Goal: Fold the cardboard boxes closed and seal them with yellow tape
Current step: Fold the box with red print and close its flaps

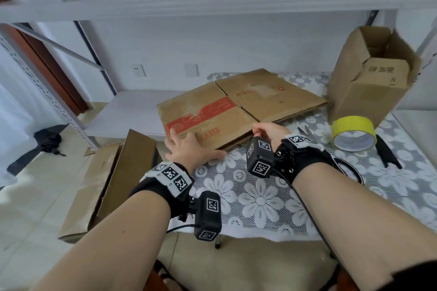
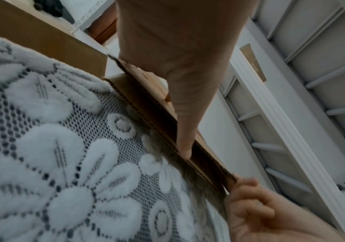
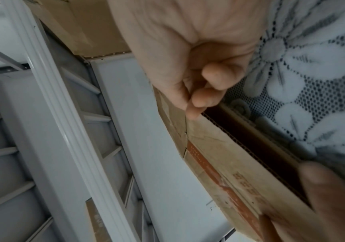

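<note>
From the head camera, the person's left hand (image 1: 189, 146) lies with fingers spread and fairly straight on the near left corner of a flattened brown cardboard box with a red printed band (image 1: 208, 118), thumb stretched along its near edge. The right hand (image 1: 268, 131) curls over the near right corner of the same box. The box lies flat at the far side of a table covered in a white floral lace cloth (image 1: 260, 196), its long axis running left to right, the red band slanting from near left to far right. Another flattened plain brown box (image 1: 272, 92) lies beside and behind it. An open upright brown box (image 1: 369, 78) stands far right, a roll of yellow tape (image 1: 353, 132) just in front.

In the left wrist view, the thumb (image 2: 185, 131) presses against the box's layered edge (image 2: 159, 114).

The right wrist view shows the right hand's fingers (image 3: 206, 96) pinching the top layer's corner, lifted apart from the layer beneath.
</note>
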### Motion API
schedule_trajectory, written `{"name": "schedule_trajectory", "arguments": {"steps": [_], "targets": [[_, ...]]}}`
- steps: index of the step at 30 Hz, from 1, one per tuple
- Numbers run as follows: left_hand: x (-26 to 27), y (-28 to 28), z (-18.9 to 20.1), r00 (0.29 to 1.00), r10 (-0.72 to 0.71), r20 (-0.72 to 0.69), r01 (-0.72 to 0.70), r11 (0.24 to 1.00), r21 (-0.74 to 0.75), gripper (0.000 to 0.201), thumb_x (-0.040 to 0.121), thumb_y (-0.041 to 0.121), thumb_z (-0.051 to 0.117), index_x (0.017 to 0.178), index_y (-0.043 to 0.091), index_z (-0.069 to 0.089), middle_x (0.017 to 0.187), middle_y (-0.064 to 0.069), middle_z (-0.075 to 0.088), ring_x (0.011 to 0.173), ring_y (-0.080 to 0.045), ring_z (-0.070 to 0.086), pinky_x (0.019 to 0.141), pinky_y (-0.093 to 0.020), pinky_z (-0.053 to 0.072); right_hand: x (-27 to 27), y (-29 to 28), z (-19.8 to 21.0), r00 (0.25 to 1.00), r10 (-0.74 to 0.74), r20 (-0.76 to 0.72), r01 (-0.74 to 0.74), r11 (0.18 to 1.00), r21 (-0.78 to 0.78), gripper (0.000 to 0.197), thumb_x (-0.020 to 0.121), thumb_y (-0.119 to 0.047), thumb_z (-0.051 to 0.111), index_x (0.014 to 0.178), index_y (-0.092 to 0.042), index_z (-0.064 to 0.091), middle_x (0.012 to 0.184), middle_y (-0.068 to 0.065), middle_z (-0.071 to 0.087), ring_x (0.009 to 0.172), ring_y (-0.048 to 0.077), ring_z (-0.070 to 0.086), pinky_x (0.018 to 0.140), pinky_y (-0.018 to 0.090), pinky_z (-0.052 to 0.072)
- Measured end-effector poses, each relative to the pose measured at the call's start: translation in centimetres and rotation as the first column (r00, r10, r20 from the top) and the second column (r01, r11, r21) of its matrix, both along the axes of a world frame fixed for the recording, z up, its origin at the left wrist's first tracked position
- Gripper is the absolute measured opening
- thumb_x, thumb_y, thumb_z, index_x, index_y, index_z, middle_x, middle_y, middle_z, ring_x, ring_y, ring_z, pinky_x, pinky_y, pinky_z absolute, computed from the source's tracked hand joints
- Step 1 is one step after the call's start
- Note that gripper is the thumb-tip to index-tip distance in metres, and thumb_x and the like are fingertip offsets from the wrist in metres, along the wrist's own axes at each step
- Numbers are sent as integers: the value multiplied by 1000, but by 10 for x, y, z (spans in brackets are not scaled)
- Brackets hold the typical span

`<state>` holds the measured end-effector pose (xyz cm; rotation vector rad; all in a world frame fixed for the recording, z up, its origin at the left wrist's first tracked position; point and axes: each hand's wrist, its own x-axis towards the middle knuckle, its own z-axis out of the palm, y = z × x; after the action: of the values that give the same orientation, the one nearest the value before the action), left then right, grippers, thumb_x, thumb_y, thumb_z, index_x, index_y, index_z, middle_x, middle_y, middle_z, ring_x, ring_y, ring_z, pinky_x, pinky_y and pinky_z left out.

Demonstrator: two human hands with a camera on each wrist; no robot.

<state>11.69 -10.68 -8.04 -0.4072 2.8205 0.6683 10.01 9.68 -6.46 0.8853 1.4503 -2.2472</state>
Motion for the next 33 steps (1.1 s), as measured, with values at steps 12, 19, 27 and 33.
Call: {"name": "schedule_trajectory", "arguments": {"steps": [12,19,27,33], "targets": [[3,18,-5,945,-279,-171,235,942,-238,70,90,14,53,151,28,23,158,-12,22,145,-34,19,117,-55,20,18,-9,10,994,74,-76,-69,996,59,23,91,-17,63,70,-8,56,61,0,53,46,7,46,52,17,38],[7,15,8,841,-266,-471,135,947,-293,55,94,6,44,146,23,38,141,-5,52,127,-30,49,101,-43,41,14,-2,13,937,70,-341,171,760,627,31,94,-34,53,108,-6,59,96,8,67,72,16,60,66,29,53],[3,6,18,740,-150,-655,96,988,-118,60,91,2,49,148,17,37,151,-4,42,136,-27,41,111,-42,35,13,11,4,921,319,-222,229,15,973,87,75,-42,74,145,-25,27,155,9,18,142,31,15,115,47,19],[1,-4,31,646,1,-764,144,982,123,59,92,-5,44,148,14,39,145,-11,48,130,-33,45,110,-44,37,2,27,27,900,193,-391,405,-40,913,78,81,-35,71,145,-19,29,153,14,24,141,34,19,116,46,16]]}}
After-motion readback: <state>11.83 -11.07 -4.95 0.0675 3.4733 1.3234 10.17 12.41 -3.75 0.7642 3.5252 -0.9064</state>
